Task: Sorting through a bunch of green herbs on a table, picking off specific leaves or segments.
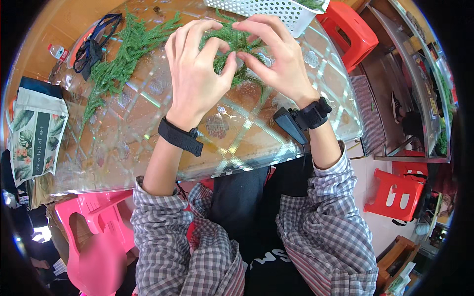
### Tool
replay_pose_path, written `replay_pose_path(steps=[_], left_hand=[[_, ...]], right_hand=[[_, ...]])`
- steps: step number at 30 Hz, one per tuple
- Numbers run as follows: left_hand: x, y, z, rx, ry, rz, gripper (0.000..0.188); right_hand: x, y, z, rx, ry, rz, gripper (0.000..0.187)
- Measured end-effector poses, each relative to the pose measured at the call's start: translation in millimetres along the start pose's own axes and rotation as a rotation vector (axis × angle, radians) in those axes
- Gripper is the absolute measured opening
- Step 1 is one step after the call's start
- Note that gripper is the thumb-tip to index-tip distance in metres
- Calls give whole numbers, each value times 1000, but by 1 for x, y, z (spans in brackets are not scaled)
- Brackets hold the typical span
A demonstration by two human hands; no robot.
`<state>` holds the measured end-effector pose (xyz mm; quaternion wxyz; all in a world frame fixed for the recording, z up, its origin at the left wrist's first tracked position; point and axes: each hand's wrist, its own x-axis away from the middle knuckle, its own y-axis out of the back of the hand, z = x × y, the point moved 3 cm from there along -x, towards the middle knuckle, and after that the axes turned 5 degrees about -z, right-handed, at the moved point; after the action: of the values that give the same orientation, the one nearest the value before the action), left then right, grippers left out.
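Observation:
A small bunch of feathery green sprigs (242, 76) lies under and between my hands on the patterned, plastic-covered table (217, 128). My left hand (197, 64) is closed in a pinch at the left side of the greenery, thumb and forefinger almost meeting. From the right, my right hand (279, 59) curls its fingers around the same sprigs, its thumb close to the left thumb. The exact stems between the fingertips are partly hidden. A larger pile of the same greenery (126, 52) spreads to the left of my left hand.
A white perforated basket (276, 14) stands at the far edge. Dark straps (91, 52) and a printed bag (39, 130) are on the left. A black device (289, 126) is beside my right wrist. Red stools (397, 195) and a pink chair (94, 246) stand around the table.

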<state>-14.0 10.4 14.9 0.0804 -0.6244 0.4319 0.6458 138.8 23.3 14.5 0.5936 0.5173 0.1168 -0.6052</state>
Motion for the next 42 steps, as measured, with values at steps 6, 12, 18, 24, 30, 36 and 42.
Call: replay_pose_path(steps=[6, 12, 18, 24, 30, 36, 42], left_hand=[[-1, -1, -1, -13, -2, 10, 14], [1, -3, -1, -15, -1, 16, 14], [2, -6, -3, -20, 23, 16, 14], [3, -5, -2, -45, 45, 25, 12], [1, 1, -5, -66, -66, -83, 11], [0, 8, -8, -61, -143, -212, 16], [2, 9, -8, -80, -199, -251, 18]], right_hand=[[0, 0, 4, 120, 68, -6, 28], [3, -3, 1, 133, 84, -14, 25], [2, -2, -4, 10, 59, -98, 24], [3, -1, -5, -68, -48, -135, 23], [1, 1, 1, -31, 2, -159, 22], [3, -2, 5, -103, 4, -188, 18], [5, 0, 3, -171, -101, -80, 15]])
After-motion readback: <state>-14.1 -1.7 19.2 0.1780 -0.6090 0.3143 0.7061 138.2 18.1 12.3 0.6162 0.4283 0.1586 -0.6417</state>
